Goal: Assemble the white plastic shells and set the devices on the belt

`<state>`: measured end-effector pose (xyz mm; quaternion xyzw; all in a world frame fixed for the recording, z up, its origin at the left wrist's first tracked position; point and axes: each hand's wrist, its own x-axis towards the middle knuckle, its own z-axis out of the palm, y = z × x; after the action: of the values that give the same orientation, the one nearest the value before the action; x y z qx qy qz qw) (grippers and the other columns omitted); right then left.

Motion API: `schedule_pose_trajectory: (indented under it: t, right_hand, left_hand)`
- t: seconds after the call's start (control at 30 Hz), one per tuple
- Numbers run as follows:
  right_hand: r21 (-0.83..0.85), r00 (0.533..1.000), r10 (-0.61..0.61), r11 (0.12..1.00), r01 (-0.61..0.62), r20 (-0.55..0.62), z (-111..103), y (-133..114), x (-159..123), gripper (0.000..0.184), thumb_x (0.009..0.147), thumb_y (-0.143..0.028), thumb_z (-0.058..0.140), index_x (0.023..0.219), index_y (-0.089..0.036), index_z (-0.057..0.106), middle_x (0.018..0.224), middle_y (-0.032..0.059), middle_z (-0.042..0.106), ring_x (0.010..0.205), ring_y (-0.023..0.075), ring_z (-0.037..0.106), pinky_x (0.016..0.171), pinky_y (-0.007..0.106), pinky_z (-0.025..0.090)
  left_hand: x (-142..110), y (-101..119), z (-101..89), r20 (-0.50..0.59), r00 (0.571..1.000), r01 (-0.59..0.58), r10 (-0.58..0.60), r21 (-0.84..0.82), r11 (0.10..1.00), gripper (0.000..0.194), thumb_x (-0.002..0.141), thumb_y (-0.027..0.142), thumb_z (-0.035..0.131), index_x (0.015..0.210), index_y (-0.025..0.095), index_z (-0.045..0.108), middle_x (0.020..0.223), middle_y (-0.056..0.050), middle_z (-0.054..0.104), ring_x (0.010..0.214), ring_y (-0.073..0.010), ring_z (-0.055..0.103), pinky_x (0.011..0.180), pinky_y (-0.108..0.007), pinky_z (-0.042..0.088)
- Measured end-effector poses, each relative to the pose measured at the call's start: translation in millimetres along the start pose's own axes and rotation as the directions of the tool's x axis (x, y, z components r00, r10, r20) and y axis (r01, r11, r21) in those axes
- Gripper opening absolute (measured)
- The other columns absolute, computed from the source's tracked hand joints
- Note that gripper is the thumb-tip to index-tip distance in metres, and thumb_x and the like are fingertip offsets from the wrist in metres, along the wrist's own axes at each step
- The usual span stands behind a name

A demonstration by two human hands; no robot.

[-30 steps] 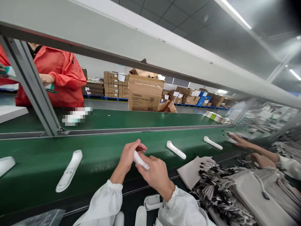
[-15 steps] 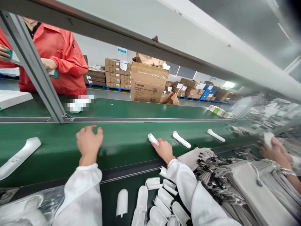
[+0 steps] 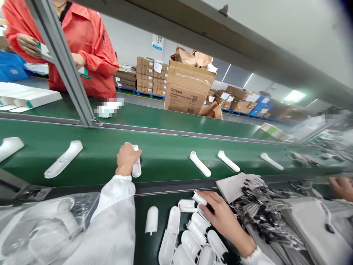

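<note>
My left hand [image 3: 128, 159] is over the green belt, its fingers closed around a white plastic handset [image 3: 136, 170] with an open recess in its face. Toward me, my right hand [image 3: 220, 215] reaches over a pile of white plastic covers [image 3: 190, 241], fingers and thumb apart. Its fingertips touch a small white cover [image 3: 199, 198] at the pile's far edge; no firm grip shows. More white handsets lie on the belt: one [image 3: 64, 160] left of my left hand, another [image 3: 200, 164] right of it. A single cover [image 3: 151, 220] sits apart from the pile.
A clear bag of white parts [image 3: 49, 228] lies at lower left. Grey cuffs with tubes [image 3: 275, 217] are heaped at right, near another person's hand [image 3: 342, 187]. A metal post [image 3: 64, 62] rises before a co-worker in red [image 3: 93, 59]. A cardboard box [image 3: 189, 88] stands beyond.
My right hand has let go of a handset on the belt and moved back to the covers. A handset now shows in my left hand, where none was visible before. The view has shifted.
</note>
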<state>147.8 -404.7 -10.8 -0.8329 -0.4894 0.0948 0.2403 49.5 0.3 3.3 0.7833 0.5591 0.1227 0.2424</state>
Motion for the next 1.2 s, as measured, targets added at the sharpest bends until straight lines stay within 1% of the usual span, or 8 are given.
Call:
schedule_pose_trajectory:
  t: [0.13, 0.43, 0.57, 0.7, 0.83, 1.0, 1.07, 1.2]
  right_hand:
    - [0.003, 0.999, 0.014, 1.000, -0.014, -0.042, 7, -6, 9, 0.037, 0.095, -0.025, 0.049, 0.130, -0.027, 0.059, 0.126, 0.0072, 0.063, 0.117, 0.0254, 0.057, 0.102, 0.042, 0.047]
    - [0.040, 1.000, -0.022, 0.999, 0.022, -0.005, 10, -13, 21, 0.037, 0.095, -0.026, 0.052, 0.131, -0.029, 0.060, 0.124, 0.0058, 0.065, 0.115, 0.0245, 0.059, 0.101, 0.041, 0.049]
    - [0.116, 0.994, -0.076, 0.990, 0.085, -0.081, 12, -13, 16, 0.026, 0.096, -0.028, 0.051, 0.114, -0.028, 0.070, 0.122, 0.0062, 0.067, 0.114, 0.0233, 0.060, 0.100, 0.038, 0.049]
    - [0.242, 0.988, 0.045, 0.970, -0.009, -0.145, 5, -13, 20, 0.021, 0.096, -0.032, 0.051, 0.103, -0.024, 0.070, 0.116, 0.0070, 0.069, 0.104, 0.0225, 0.064, 0.093, 0.036, 0.050]
    - [0.382, 0.977, 0.150, 0.921, -0.083, -0.149, -4, -17, 47, 0.019, 0.093, -0.031, 0.054, 0.104, -0.022, 0.065, 0.097, 0.0051, 0.072, 0.074, 0.0176, 0.063, 0.067, 0.029, 0.051]
    - [0.455, 0.984, -0.003, 0.886, 0.085, -0.178, 4, -34, 112, 0.035, 0.092, -0.023, 0.044, 0.118, -0.024, 0.067, 0.108, 0.0060, 0.066, 0.064, 0.0122, 0.061, 0.061, 0.027, 0.052]
    - [0.404, 0.980, -0.052, 0.906, 0.128, -0.193, 15, -43, 134, 0.037, 0.092, -0.023, 0.043, 0.118, -0.023, 0.069, 0.116, 0.0083, 0.063, 0.071, 0.0135, 0.065, 0.065, 0.027, 0.056]
    - [0.152, 0.970, -0.208, 0.962, 0.226, -0.129, 40, -53, 154, 0.041, 0.091, -0.021, 0.047, 0.129, -0.022, 0.064, 0.134, 0.0105, 0.058, 0.115, 0.0223, 0.062, 0.096, 0.033, 0.053]
  left_hand:
    - [-4, 9, 12.6, -0.003, 0.999, -0.055, 0.055, -0.094, 0.994, 0.040, 0.078, 0.035, 0.061, 0.116, 0.022, 0.057, 0.113, -0.012, 0.063, 0.096, -0.0279, 0.065, 0.079, -0.035, 0.051]
    - [-12, 20, 24.3, 0.140, 0.980, -0.100, 0.139, -0.251, 0.963, 0.029, 0.084, 0.028, 0.057, 0.112, 0.022, 0.058, 0.112, -0.007, 0.062, 0.051, -0.0113, 0.060, 0.056, -0.025, 0.051]
    - [-14, 25, 29.7, 0.174, 0.968, -0.129, 0.184, -0.287, 0.949, 0.027, 0.087, 0.029, 0.057, 0.113, 0.022, 0.056, 0.114, -0.007, 0.062, 0.050, -0.0105, 0.060, 0.055, -0.025, 0.051]
    - [-19, 33, 36.3, 0.182, 0.960, -0.147, 0.212, -0.313, 0.938, 0.026, 0.090, 0.028, 0.056, 0.114, 0.020, 0.055, 0.117, -0.010, 0.060, 0.057, -0.0120, 0.062, 0.052, -0.024, 0.051]
    - [-25, 39, 43.0, 0.171, 0.948, -0.201, 0.269, -0.334, 0.921, 0.026, 0.092, 0.026, 0.055, 0.116, 0.019, 0.055, 0.118, -0.012, 0.058, 0.063, -0.0131, 0.062, 0.047, -0.023, 0.049]
    - [-29, 41, 49.3, 0.189, 0.924, -0.244, 0.332, -0.375, 0.894, 0.028, 0.093, 0.028, 0.056, 0.119, 0.019, 0.055, 0.117, -0.012, 0.058, 0.071, -0.0143, 0.063, 0.045, -0.020, 0.046]
    - [-29, 40, 52.8, 0.191, 0.910, -0.277, 0.368, -0.382, 0.882, 0.030, 0.092, 0.031, 0.058, 0.120, 0.020, 0.055, 0.117, -0.011, 0.058, 0.073, -0.0152, 0.063, 0.047, -0.021, 0.047]
    - [-27, 38, 61.6, 0.111, 0.883, -0.408, 0.457, -0.302, 0.862, 0.029, 0.091, 0.036, 0.059, 0.117, 0.022, 0.057, 0.110, -0.009, 0.062, 0.093, -0.0209, 0.064, 0.070, -0.027, 0.052]
